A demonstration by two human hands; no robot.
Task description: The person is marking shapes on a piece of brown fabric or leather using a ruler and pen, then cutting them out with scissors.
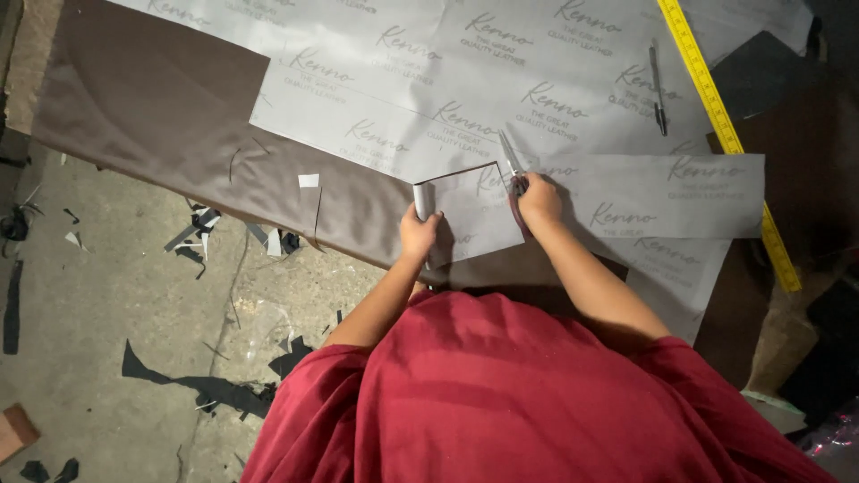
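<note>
While the right hand [539,199] grips scissors [511,161] partway through a grey printed sheet [573,80], the left hand [419,234] is closed on the curled-up cut flap [472,210]; one corner is freed, most of the sheet beyond the hands uncut; offcuts [201,237] litter the floor left of them.

Dim light, concrete floor [107,295], possibly offcuts [201,234]
</note>
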